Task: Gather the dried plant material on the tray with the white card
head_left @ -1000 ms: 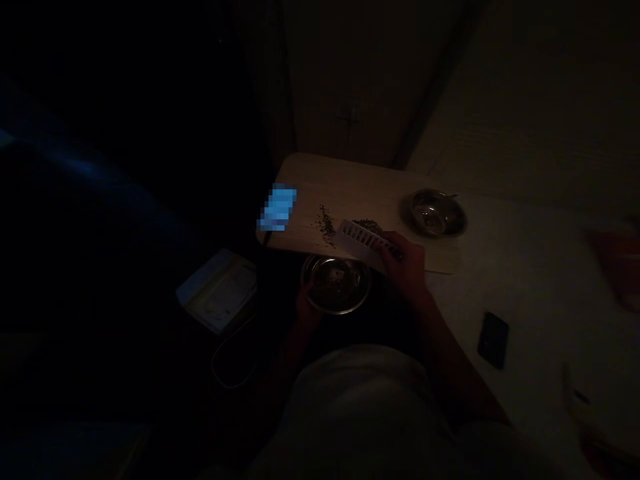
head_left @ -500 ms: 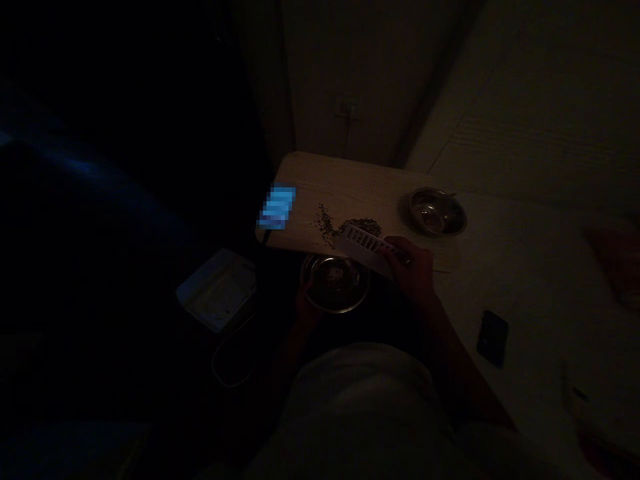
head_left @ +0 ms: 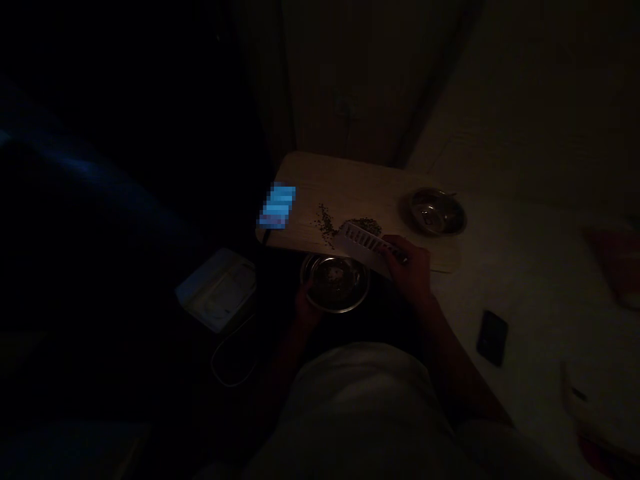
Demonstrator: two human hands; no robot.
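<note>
My right hand [head_left: 410,270] grips the end of a white slotted plastic implement [head_left: 363,245], which lies tilted across the front edge of a pale wooden board [head_left: 345,187]. Its far end is beside a small pile of dark seeds [head_left: 367,225]. A looser trail of seeds [head_left: 325,223] lies to the left. Below the board's edge, my left hand [head_left: 306,307] holds the rim of a steel bowl [head_left: 336,307], with dark contents barely visible inside. A second steel bowl [head_left: 434,212] sits at the board's right end.
A glowing, pixelated blue screen [head_left: 277,207] lies at the board's left end. A black phone [head_left: 493,338] rests on the pale surface to the right. At lower left are a white flat box [head_left: 217,290] and a thin cable [head_left: 230,353]. The room is very dim.
My right hand and the white implement have shifted slightly right, leaving more of the seed pile showing. My left hand and both bowls stay in place.
</note>
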